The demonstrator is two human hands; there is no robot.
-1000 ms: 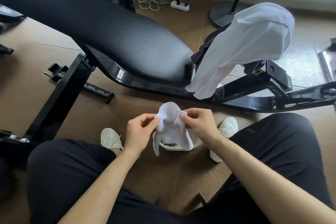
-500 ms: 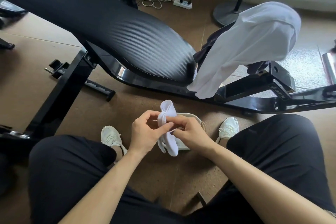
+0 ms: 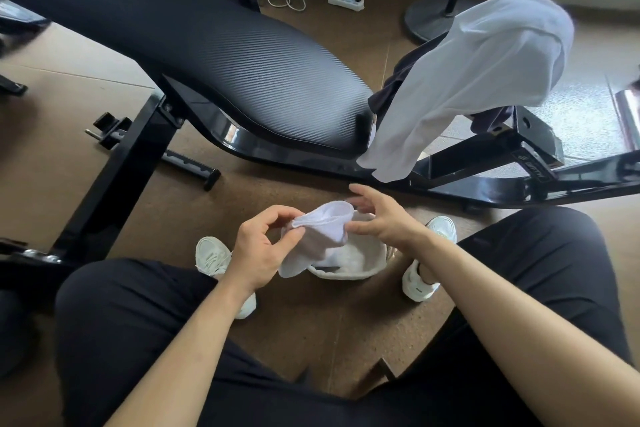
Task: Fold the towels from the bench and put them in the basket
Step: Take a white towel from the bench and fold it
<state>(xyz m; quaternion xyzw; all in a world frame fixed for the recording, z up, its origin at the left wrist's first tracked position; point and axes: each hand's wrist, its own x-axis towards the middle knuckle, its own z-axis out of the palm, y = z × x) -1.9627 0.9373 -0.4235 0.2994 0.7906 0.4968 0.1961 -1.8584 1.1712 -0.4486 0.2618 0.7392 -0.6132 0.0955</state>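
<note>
The person sits low in front of the bench (image 3: 242,62), knees apart, with a pale soft-sided basket (image 3: 375,262) on the floor (image 3: 311,329) between their white shoes (image 3: 212,253). The left hand (image 3: 261,248) pinches a small white towel (image 3: 323,236) by one side, thumb and curled fingers closed on the cloth. It holds the towel bunched right above the basket's opening, the lower end drooping toward the near rim. The right hand (image 3: 384,222) is loose, fingers spread and straight, gripping nothing. Its thumb sits at the towel's edge, though I can't tell whether it really touches.

The fold looks slack to me, more a rounded bundle than a flat packet. With only one hand pinching, I'd expect it to spring open as it drops, or to land half over the rim and slide onto the floor. The basket's wall looks soft, so a push going in could buckle it or shove it aside.

A large white towel (image 3: 467,80) hangs over the right-hand end of the bench, on top of a dark cloth (image 3: 398,80), its tail dangling past the frame. A one-corner tug on it might drag the dark cloth along, or let the tail sweep the floor.
</note>
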